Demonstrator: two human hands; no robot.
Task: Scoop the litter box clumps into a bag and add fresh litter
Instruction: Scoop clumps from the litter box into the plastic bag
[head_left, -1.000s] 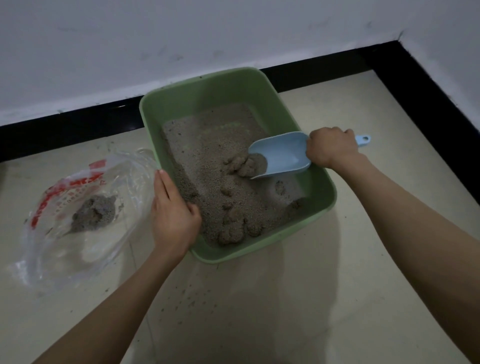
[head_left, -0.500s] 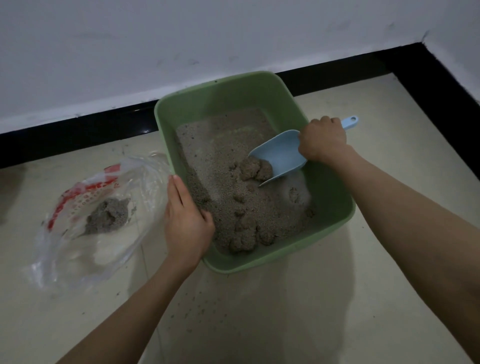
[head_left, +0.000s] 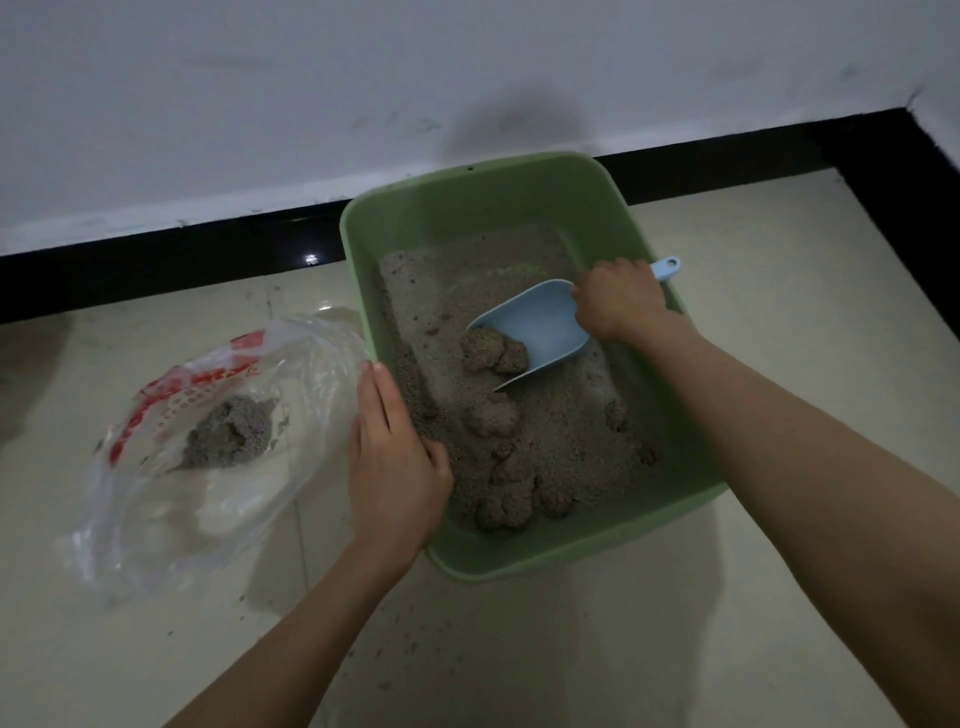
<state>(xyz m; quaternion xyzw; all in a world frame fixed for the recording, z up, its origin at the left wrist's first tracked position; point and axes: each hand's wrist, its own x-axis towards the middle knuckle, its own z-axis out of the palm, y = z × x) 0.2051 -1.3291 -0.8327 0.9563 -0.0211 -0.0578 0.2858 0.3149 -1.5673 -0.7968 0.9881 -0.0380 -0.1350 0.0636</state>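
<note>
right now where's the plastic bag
In the head view the plastic bag lies open on the floor, left of the green litter box, beside the left hand.

We see a white wall (head_left: 260, 104) at twelve o'clock, a black skirting (head_left: 156, 249) below it, and a cream tiled floor (head_left: 779, 364) with scattered grit (head_left: 415, 649) at six o'clock.

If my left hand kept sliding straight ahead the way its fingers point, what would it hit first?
Probably nothing solid soon. The left hand rests on the litter box rim, fingers pointing along that rim toward the wall. The plastic bag edge lies just beside the fingertips and might brush them; depth is unclear.
</note>
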